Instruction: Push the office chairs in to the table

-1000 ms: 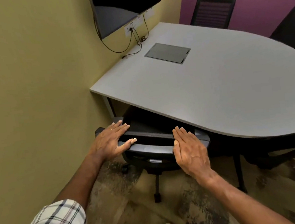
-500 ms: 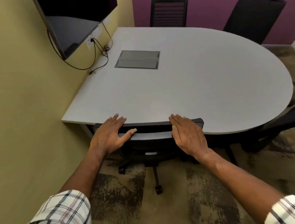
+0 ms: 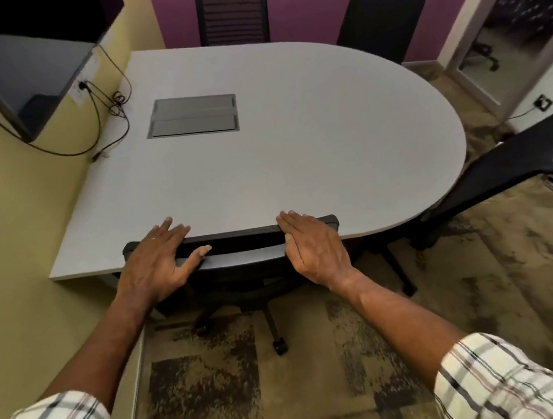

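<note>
on the far left the yellow wall (image 3: 11, 222) runs close beside the table (image 3: 294, 138), so the near chair (image 3: 239, 258) has little room to drift that way. its backrest top edge sits right at the table's near edge, seat already tucked underneath, base and casters showing on the carpet (image 3: 319, 359) below.

the left hand (image 3: 157, 260) lies flat on the left end of the backrest, fingers stretched forward and slightly spread, tips reaching onto the tabletop, thumb splayed out to the right along the grey top bar. nothing is gripped; it is a palm push.

further right, the right hand (image 3: 313, 243) rests the same way on the right end of the backrest, fingers straight and pressed together, thumb alongside, palm down and not curled round anything.

this chair looks nearly home. to finish well, press evenly through both palms so the back goes in square and does not swivel toward the wall, and ease off as the backrest meets the edge, minding the fingertips that overlap the tabletop.

on the right, the side chair (image 3: 504, 166) stands angled at the rounded end of the table, its back leaning away from the edge; it probably needs pushing in next. the two chairs on the far side, the slatted chair (image 3: 232, 14) and the black chair (image 3: 380, 15), stand close to the table against the purple wall.
</note>
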Demonstrator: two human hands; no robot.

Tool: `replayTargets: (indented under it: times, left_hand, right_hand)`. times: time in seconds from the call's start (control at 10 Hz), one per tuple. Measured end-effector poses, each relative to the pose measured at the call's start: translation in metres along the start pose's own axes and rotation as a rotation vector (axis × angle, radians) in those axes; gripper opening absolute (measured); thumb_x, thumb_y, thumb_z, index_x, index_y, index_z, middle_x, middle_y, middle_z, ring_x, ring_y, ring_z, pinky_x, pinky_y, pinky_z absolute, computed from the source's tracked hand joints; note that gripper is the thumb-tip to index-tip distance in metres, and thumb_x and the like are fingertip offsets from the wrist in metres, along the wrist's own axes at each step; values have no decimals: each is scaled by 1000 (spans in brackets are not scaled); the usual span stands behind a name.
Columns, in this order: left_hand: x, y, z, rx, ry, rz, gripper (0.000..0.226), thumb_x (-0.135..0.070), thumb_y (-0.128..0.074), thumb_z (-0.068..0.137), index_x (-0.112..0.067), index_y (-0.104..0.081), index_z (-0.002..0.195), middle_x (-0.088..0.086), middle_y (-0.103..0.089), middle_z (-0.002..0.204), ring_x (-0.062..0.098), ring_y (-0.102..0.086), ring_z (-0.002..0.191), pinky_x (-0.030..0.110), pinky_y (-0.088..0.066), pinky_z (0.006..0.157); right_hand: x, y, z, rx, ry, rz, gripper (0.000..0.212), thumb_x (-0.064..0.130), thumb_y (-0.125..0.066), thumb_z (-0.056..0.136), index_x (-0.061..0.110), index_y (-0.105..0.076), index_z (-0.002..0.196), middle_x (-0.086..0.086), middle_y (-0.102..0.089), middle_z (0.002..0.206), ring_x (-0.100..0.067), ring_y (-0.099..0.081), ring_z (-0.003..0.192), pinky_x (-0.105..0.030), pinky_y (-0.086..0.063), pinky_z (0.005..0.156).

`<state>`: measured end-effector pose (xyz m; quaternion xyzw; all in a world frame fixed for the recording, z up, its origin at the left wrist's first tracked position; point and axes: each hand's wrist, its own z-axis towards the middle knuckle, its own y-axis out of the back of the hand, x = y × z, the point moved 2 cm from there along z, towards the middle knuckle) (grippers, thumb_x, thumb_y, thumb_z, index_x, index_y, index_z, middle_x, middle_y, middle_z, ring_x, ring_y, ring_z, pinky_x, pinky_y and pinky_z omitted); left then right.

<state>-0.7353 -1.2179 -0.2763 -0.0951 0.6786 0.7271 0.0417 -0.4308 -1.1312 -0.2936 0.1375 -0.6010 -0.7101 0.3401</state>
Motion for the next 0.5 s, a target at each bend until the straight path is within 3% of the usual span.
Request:
replayTargets:
  times: [0.1,0.3,0.5]
  left_hand:
    - [-2,-2,-3,27,-13,3,92,-81,-18,93,-15,-46,151,8,-44,157,22,-27,152,38,-16,123]
    - [-4,0,-1,63,-28,29,99,-80,-5,93,-9,-32,157,12,-31,164,23,-16,155,39,-8,127]
    - [-82,-2,-32,-97,-125,-49,84,-68,-19,102,-8,-18,161,10,-13,168,21,-4,157,42,-8,128]
  right_hand:
    - [4,0,0,61,-12,-19,59,35,-23,104,6,-48,148,-12,-48,154,-23,-41,145,-41,-29,122]
    - [-6,14,-18,61,-125,-105,59,38,-15,109,8,-19,160,-8,-18,168,-20,-10,156,-41,-4,128]
    - [-62,38,-113,-106,-398,-119,60,36,-16,108,3,-29,156,-14,-29,163,-24,-20,154,-43,-10,127]
